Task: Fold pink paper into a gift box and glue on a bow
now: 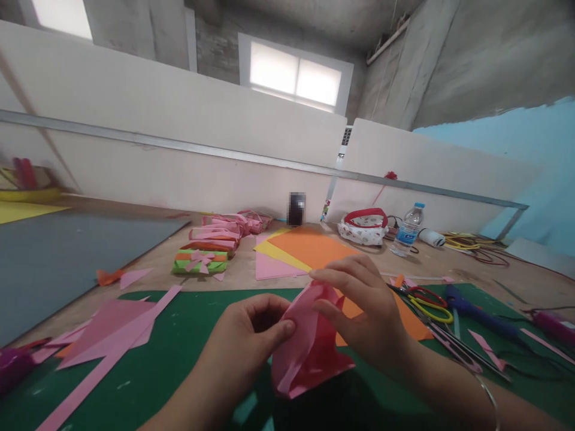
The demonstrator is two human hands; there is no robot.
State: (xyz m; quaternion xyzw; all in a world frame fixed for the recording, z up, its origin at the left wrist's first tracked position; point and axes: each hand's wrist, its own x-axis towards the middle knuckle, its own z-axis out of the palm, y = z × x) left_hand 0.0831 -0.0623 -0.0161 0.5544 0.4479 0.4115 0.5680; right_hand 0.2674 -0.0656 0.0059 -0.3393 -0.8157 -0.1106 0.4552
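Observation:
Between my two hands a folded piece of pink paper (299, 341) is held up over the green cutting mat (188, 341); its inner side looks deeper pink-red. My left hand (251, 335) pinches its left edge between thumb and fingers. At the upper right edge, my right hand (363, 305) has its thumb and fingers closed about the paper's top. Orange sheets (309, 245) lie just behind, with a yellow sheet (287, 254) and pink sheets (274, 266) partly under them. Pink paper offcuts (112, 335) and a long strip lie to the left.
On the right are scissors with yellow and red handles (431, 305), a blue glue gun (480, 314) and cords. Farther back stand a water bottle (408, 230) and a white pouch (363, 227). A green paper piece with a bow (200, 261) and pink bundles (220, 233) sit back left.

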